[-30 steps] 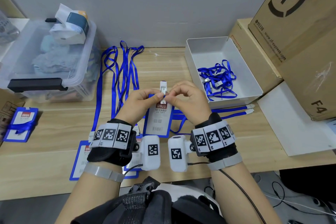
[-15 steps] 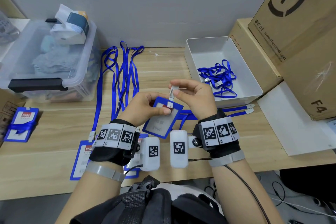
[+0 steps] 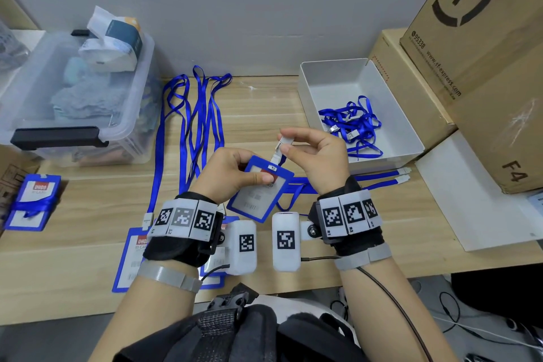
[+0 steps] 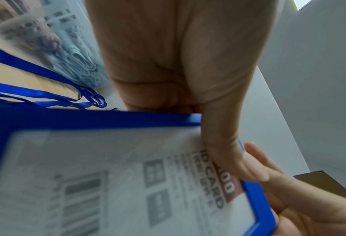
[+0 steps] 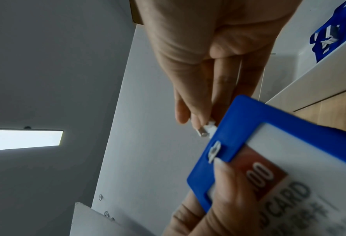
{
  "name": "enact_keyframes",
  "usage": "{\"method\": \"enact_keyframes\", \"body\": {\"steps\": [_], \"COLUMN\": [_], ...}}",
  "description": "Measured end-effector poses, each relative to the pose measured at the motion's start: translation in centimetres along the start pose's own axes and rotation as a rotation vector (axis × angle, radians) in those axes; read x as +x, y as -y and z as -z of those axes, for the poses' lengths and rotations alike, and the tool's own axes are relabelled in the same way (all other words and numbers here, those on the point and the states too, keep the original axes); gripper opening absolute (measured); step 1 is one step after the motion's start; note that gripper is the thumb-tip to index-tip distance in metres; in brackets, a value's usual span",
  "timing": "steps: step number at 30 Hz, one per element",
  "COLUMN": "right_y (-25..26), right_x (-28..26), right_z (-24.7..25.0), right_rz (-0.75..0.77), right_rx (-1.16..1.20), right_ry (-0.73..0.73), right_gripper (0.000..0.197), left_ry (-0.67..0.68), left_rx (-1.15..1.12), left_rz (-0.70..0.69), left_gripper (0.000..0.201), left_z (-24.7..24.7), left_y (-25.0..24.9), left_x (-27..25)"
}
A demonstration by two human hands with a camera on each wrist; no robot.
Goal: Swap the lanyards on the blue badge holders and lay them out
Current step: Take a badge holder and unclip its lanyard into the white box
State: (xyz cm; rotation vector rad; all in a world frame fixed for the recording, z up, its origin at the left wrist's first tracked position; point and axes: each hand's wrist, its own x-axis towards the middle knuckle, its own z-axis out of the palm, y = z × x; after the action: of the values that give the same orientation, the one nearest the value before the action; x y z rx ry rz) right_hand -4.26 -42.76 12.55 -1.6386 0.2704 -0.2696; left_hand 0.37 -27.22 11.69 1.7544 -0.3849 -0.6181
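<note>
A blue badge holder (image 3: 258,191) with a white ID card is held tilted above the wooden table (image 3: 88,273). My left hand (image 3: 235,173) grips its top edge, thumb pressed on the card's red strip (image 5: 257,169). Just above it my right hand (image 3: 311,153) pinches the white lanyard clip (image 3: 283,142) between thumb and fingers. The clip's strap still runs into the holder's snap (image 5: 214,150). The blue lanyard (image 3: 379,178) trails rightward on the table behind my right wrist. The left wrist view shows the holder (image 4: 107,175) close and blurred.
Several blue lanyards (image 3: 194,114) lie stretched out on the left, ending at badge holders (image 3: 132,258) under my left wrist. A white tray (image 3: 408,132) holds tangled lanyards (image 3: 349,123). A clear storage bin (image 3: 73,97), a wrapped badge (image 3: 32,203) and cardboard boxes (image 3: 484,67) border the table.
The holder has tilted, its top swinging right and toward me. My right hand has lifted the clip up and away from the holder's top edge, drawing the strap out.
</note>
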Motion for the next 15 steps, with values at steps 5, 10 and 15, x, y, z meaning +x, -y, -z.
{"method": "enact_keyframes", "body": {"steps": [5,10,15], "right_y": [-0.24,-0.17,-0.01], "right_x": [0.05,0.03,0.14], "right_z": [-0.28,-0.69,-0.67], "right_rz": [-0.023,-0.043,-0.046], "right_rx": [0.002,-0.011,-0.036], "right_ry": [-0.062,-0.078,-0.051], "right_gripper": [0.031,0.03,0.028], "left_ry": [-0.023,-0.048,-0.074], "left_rx": [0.006,0.043,-0.005], "left_rz": [-0.012,-0.026,0.001], "left_gripper": [0.008,0.011,0.029], "left_z": [0.18,0.51,0.76], "left_y": [0.12,0.16,0.52], "left_x": [0.07,0.27,0.42]}}
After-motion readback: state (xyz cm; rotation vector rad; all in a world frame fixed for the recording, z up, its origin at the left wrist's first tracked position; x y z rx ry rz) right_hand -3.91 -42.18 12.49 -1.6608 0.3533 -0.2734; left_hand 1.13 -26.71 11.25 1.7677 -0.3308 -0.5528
